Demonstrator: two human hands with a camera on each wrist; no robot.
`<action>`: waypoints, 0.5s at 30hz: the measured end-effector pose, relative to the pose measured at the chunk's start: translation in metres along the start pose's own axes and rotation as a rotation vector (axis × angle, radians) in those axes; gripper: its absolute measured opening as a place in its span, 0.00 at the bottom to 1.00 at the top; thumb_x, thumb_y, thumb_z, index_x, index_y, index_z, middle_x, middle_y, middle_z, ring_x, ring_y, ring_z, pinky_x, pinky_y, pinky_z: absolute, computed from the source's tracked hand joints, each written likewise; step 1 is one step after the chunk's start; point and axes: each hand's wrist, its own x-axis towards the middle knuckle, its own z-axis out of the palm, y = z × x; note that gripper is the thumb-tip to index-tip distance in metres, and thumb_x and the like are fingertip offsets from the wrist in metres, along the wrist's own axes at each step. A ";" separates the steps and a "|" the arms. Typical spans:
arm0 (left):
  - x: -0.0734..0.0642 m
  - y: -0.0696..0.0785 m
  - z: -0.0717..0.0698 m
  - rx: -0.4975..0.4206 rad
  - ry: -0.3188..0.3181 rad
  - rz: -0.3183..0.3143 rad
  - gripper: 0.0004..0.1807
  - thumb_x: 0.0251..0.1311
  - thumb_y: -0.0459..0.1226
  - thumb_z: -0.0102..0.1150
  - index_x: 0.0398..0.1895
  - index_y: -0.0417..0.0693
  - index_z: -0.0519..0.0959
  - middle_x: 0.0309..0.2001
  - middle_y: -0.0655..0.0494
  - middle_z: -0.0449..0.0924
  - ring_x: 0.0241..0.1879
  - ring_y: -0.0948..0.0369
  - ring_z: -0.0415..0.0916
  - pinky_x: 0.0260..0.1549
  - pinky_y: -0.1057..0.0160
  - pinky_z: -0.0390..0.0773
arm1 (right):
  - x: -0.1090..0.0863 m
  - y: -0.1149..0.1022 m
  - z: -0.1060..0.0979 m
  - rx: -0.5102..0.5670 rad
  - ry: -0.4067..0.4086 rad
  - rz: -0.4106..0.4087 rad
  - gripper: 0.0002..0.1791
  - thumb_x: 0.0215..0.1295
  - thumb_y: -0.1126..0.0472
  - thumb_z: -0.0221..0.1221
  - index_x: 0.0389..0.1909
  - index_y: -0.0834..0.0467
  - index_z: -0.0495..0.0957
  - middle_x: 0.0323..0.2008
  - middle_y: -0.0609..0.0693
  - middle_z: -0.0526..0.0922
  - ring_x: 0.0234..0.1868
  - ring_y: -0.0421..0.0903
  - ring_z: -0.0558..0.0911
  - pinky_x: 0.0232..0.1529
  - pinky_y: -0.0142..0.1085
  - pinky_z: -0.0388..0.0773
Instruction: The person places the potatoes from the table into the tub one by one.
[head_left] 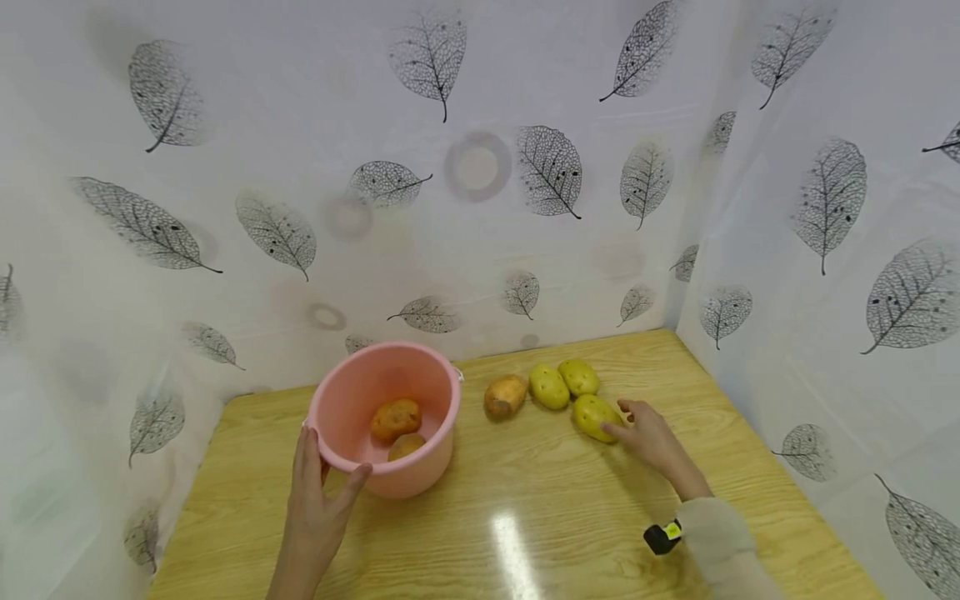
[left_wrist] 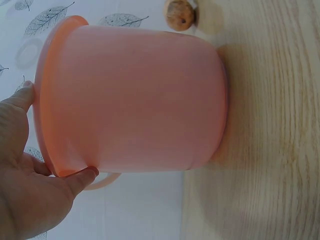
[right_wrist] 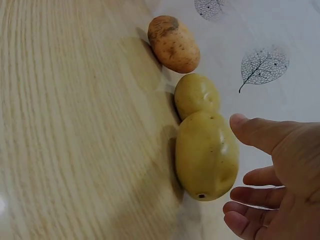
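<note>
A pink plastic bucket (head_left: 420, 479) stands on the wooden table, slightly tipped toward me in the head view. Two brownish potatoes lie inside, one reddish-brown (head_left: 396, 419) and one paler (head_left: 407, 446), partly hidden by the rim. My left hand (head_left: 318, 508) holds the bucket by its rim, thumb and fingers spread along the edge. At the right, my right hand (head_left: 651, 437) reaches to the nearest yellow-green potato (head_left: 595, 417), fingers spread and thumb at its side. Two more yellow-green potatoes, one left (head_left: 549, 387) and one behind (head_left: 578, 377), sit beside it.
A brown potato (head_left: 506, 397) with a dark patch lies between the bucket and the yellow-green ones. Beneath the right sleeve is a small black object (head_left: 662, 538) with a yellow-green mark. Leaf-printed white sheeting (head_left: 480, 250) borders the wooden table (head_left: 570, 517) at the back and sides.
</note>
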 end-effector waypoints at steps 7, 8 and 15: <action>0.000 0.000 0.000 -0.008 -0.001 -0.001 0.57 0.70 0.45 0.66 0.84 0.46 0.33 0.83 0.42 0.30 0.78 0.40 0.50 0.60 0.88 0.51 | 0.000 0.007 0.010 0.032 -0.024 0.012 0.42 0.72 0.49 0.65 0.70 0.78 0.64 0.65 0.77 0.70 0.63 0.72 0.74 0.63 0.63 0.75; 0.000 0.000 0.000 -0.007 -0.003 -0.005 0.57 0.70 0.46 0.66 0.84 0.46 0.33 0.83 0.42 0.30 0.78 0.40 0.50 0.60 0.89 0.51 | 0.000 0.008 0.012 0.036 -0.027 0.017 0.42 0.71 0.49 0.65 0.70 0.78 0.63 0.66 0.76 0.69 0.64 0.72 0.73 0.64 0.64 0.73; 0.001 -0.001 -0.001 -0.004 0.006 -0.002 0.57 0.70 0.46 0.66 0.84 0.45 0.33 0.83 0.42 0.30 0.78 0.40 0.48 0.58 0.90 0.50 | 0.003 0.012 0.021 0.049 -0.012 0.017 0.44 0.70 0.50 0.66 0.72 0.78 0.61 0.68 0.77 0.67 0.69 0.73 0.67 0.68 0.66 0.67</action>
